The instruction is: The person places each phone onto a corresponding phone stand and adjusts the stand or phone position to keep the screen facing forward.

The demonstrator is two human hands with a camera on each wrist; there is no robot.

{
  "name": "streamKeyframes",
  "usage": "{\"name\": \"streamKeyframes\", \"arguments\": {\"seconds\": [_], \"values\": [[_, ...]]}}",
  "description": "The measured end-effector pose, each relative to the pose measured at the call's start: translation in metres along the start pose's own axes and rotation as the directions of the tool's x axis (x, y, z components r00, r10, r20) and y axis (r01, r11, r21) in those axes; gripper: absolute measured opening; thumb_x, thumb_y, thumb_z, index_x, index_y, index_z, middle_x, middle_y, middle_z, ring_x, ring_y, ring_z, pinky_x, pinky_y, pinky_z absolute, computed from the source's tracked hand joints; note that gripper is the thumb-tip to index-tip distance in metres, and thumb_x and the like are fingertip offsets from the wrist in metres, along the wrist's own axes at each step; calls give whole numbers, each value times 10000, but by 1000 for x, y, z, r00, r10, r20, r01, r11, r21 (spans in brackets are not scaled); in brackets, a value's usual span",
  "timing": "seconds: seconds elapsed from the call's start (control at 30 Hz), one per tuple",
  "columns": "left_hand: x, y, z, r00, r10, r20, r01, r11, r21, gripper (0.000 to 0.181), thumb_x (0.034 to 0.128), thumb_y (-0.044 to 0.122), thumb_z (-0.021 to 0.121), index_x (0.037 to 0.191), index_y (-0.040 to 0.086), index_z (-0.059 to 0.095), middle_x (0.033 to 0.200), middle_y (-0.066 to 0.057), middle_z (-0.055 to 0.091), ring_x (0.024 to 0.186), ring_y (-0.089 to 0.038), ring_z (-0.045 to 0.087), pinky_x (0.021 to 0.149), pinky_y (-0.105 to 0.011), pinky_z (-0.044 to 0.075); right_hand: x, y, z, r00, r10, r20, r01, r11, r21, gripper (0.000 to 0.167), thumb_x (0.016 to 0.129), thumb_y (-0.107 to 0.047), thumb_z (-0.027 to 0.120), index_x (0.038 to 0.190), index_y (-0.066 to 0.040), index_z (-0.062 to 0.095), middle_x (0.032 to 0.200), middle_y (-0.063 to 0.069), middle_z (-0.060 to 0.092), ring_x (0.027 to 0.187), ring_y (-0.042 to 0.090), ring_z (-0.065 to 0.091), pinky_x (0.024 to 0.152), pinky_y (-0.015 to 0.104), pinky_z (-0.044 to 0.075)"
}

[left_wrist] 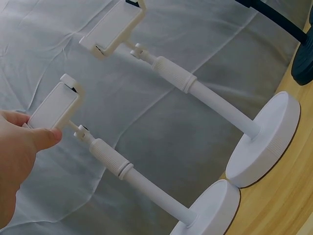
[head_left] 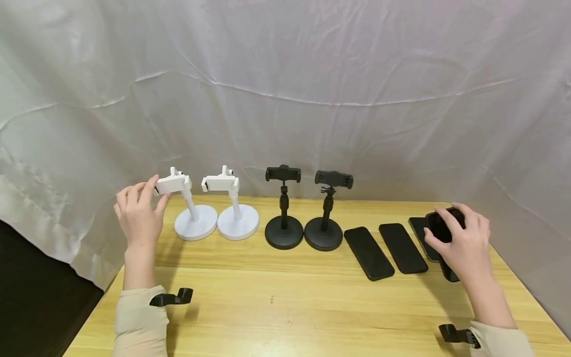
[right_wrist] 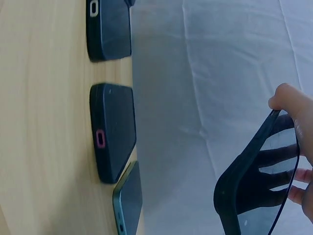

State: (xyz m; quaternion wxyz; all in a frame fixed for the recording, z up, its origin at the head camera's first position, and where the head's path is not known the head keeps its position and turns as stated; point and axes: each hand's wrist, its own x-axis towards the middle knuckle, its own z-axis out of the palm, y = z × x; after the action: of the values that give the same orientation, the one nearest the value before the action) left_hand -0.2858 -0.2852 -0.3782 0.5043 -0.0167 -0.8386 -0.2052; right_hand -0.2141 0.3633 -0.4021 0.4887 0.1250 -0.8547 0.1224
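Observation:
My left hand (head_left: pixel 140 215) grips the clamp head of the leftmost white phone stand (head_left: pixel 196 222), thumb and fingers at its left end. In the left wrist view the thumb presses the lower edge of that clamp (left_wrist: pixel 51 107). A second white phone stand (head_left: pixel 238 221) is just right of it, their bases touching or nearly so. At the far right, my right hand (head_left: pixel 468 243) holds a black smartphone (right_wrist: pixel 249 181) by its edges, lifted and tilted above the table. The hand's reflection shows in its glossy face.
Two black phone stands (head_left: pixel 284 232) (head_left: pixel 323 233) stand mid-table. Right of them lie a dark smartphone (head_left: pixel 369 253), another smartphone (head_left: pixel 403 248) and a third phone (head_left: pixel 421 233), partly behind the held one. A grey curtain (head_left: pixel 285 99) hangs along the table's back edge.

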Motion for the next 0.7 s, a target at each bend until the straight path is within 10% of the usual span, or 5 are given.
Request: {"name": "streamKeyframes", "arguments": {"seconds": [0.7], "values": [[0,-3,0,1000,2,25,-3,1000,19,474,839,187,750,1290,133,616,1166,-220,599,1112,-439,452,852,-591,328,18,-43,-2,987,-133,-86,140,987,78,553,897,-509,531,1106,-24,696,1189,333,560,1032,523,483,859,624,333]]}}
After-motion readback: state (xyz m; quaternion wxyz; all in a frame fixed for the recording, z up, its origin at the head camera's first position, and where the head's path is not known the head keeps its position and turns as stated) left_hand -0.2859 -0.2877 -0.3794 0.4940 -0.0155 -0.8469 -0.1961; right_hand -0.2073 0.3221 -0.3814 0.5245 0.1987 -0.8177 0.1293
